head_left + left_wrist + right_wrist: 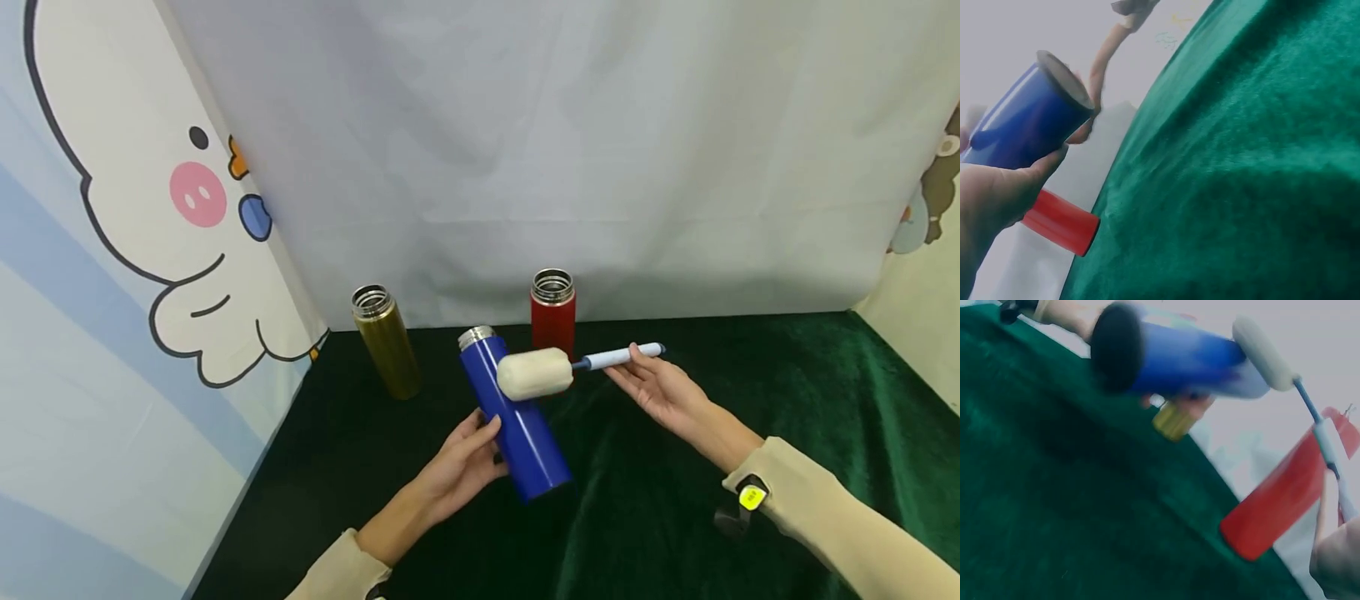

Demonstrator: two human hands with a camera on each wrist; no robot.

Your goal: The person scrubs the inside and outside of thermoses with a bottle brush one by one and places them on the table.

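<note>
My left hand (459, 468) grips a blue metal bottle (536, 450) around its lower half, holding it tilted with its uncapped steel mouth up and to the left. In the right hand (671, 398), a sponge bottle brush (534, 374) is pinched by its pale blue handle, roughly level. Its white sponge head overlaps the blue bottle's upper body in the head view. From the right wrist, the sponge (1264, 355) shows by the upper end of the blue bottle (1188, 359). The left wrist view shows the bottle's base (1066, 81), with fingers and thumb around the body.
A red open-mouthed bottle (552, 317) stands upright behind the brush. To the left stands a gold open-mouthed bottle (390, 350). Dark green cloth (675, 517) covers the table, and a pale curtain (570, 150) hangs along its back edge.
</note>
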